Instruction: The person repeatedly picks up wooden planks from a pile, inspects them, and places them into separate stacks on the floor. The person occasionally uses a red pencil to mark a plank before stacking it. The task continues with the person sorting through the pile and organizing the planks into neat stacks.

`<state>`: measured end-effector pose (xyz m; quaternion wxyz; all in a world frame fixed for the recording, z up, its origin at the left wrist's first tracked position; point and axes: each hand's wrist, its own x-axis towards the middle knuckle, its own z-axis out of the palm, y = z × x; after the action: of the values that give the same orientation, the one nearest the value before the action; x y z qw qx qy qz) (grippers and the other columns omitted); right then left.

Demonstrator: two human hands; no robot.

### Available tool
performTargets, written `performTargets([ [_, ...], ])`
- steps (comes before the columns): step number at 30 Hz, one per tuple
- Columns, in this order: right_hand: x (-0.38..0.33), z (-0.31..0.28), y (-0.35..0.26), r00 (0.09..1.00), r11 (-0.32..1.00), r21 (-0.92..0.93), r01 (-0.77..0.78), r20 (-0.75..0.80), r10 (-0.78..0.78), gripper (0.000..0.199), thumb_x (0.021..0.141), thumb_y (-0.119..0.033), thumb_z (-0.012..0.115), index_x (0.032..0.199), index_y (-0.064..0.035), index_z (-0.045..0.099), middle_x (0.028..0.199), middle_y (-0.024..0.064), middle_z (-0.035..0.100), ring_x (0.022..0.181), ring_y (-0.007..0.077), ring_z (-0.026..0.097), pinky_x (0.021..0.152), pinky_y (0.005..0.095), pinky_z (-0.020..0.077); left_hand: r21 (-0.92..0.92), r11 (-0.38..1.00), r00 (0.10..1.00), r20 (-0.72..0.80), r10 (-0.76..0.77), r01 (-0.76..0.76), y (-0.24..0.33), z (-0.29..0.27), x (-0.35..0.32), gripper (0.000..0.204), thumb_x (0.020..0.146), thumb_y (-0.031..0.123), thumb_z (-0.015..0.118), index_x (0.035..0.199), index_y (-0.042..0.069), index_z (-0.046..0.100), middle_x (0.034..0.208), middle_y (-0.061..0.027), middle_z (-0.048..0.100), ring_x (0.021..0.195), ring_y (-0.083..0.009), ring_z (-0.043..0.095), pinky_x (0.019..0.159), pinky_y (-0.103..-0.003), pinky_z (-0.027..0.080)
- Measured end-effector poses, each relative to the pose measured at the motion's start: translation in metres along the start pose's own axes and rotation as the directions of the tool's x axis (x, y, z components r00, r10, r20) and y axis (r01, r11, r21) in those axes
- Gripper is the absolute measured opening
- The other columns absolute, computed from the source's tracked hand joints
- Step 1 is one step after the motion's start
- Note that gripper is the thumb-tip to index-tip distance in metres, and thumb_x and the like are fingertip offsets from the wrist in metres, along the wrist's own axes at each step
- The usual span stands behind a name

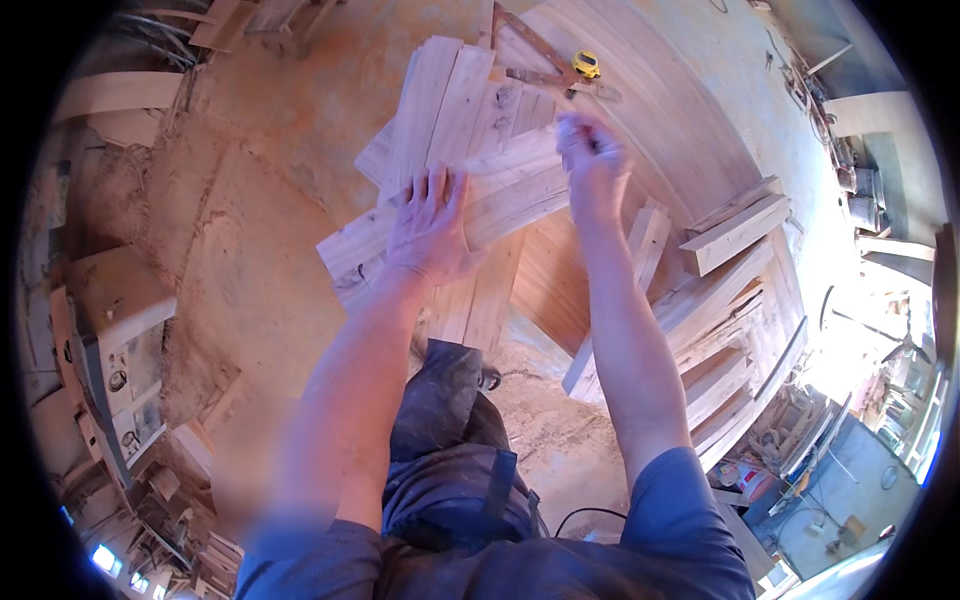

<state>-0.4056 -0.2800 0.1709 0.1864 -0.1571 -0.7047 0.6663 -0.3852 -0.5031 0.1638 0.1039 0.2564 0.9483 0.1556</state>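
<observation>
My left hand (430, 228) lies flat on a pale wooden board (510, 197), its fingers stretched and a little apart. The board rests slantwise across a stack of other planks (445, 105). At the board's far right end is my right hand (594, 165), closed and smeared by motion. Something small and dark shows between its fingers, too blurred to name. Beyond that hand, a yellow tape measure (586, 65) and a brown triangular frame (540, 45) lie on a wide wooden panel (660, 100).
Short timber blocks (737, 232) and longer pieces (715, 300) are piled at the right of the panel. A machine-like box with round knobs (125, 360) stands at the left. Dusty floor (250, 220) spreads on the left, and scrap wood lines the room's edges.
</observation>
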Motion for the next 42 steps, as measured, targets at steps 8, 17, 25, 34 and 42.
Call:
performTargets([
  [8, 0.006, -0.013, 0.028, 0.976, 0.968, -0.148, 0.203, -0.044, -0.212, 0.035, 0.107, -0.027, 0.059, 0.097, 0.0039, 0.072, 0.084, 0.0053, 0.066, 0.083, 0.0155, 0.058, 0.076, 0.0328, 0.0463, -0.009, 1.0, 1.0, -0.002, 0.003, -0.003, -0.002, 0.004, 0.0, 0.107, 0.067, 0.042, 0.088, 0.153, 0.002, 0.038, 0.154, -0.023, 0.033, 0.143, -0.0453, 0.033, 0.122, -0.056, 0.026],
  [17, -0.021, -0.009, 0.018, 0.991, 0.992, -0.011, -0.129, 0.021, 0.13, 0.02, 0.102, -0.017, 0.067, 0.101, 0.0012, 0.075, 0.079, 0.0027, 0.069, 0.071, 0.0078, 0.06, 0.065, 0.0262, 0.0485, -0.007, 1.0, 1.0, 0.016, -0.012, 0.012, -0.002, 0.0, -0.002, 0.106, 0.067, 0.043, 0.087, 0.153, 0.003, 0.039, 0.155, -0.0234, 0.032, 0.143, -0.0438, 0.034, 0.121, -0.056, 0.027],
  [25, -0.018, -0.013, 0.018, 0.981, 0.987, 0.052, -0.15, -0.119, 0.155, 0.016, 0.1, -0.01, 0.066, 0.097, 0.0032, 0.074, 0.077, 0.0035, 0.07, 0.066, 0.0075, 0.061, 0.06, 0.0246, 0.0489, -0.01, 0.999, 0.997, 0.073, -0.031, 0.032, 0.003, -0.006, 0.001, 0.106, 0.067, 0.043, 0.087, 0.153, 0.002, 0.039, 0.154, -0.0226, 0.033, 0.143, -0.0429, 0.034, 0.121, -0.056, 0.027],
  [34, -0.019, -0.022, 0.021, 0.989, 0.99, -0.038, -0.137, -0.056, 0.135, 0.015, 0.097, -0.009, 0.067, 0.091, 0.0027, 0.074, 0.073, 0.0038, 0.069, 0.064, 0.0082, 0.061, 0.059, 0.0248, 0.0479, -0.012, 0.999, 0.998, 0.057, -0.031, 0.032, 0.005, -0.006, 0.0, 0.106, 0.068, 0.043, 0.086, 0.153, 0.002, 0.038, 0.154, -0.0228, 0.033, 0.144, -0.0429, 0.033, 0.121, -0.056, 0.026],
  [42, -0.024, -0.02, 0.019, 0.989, 0.993, -0.06, -0.103, -0.114, 0.095, 0.015, 0.097, -0.007, 0.064, 0.09, 0.0029, 0.073, 0.072, 0.0052, 0.07, 0.064, 0.0088, 0.062, 0.059, 0.0266, 0.0484, -0.007, 1.0, 0.998, 0.063, -0.027, 0.027, 0.002, -0.005, 0.0, 0.105, 0.069, 0.043, 0.086, 0.154, 0.003, 0.039, 0.155, -0.0219, 0.033, 0.144, -0.0447, 0.032, 0.122, -0.057, 0.025],
])
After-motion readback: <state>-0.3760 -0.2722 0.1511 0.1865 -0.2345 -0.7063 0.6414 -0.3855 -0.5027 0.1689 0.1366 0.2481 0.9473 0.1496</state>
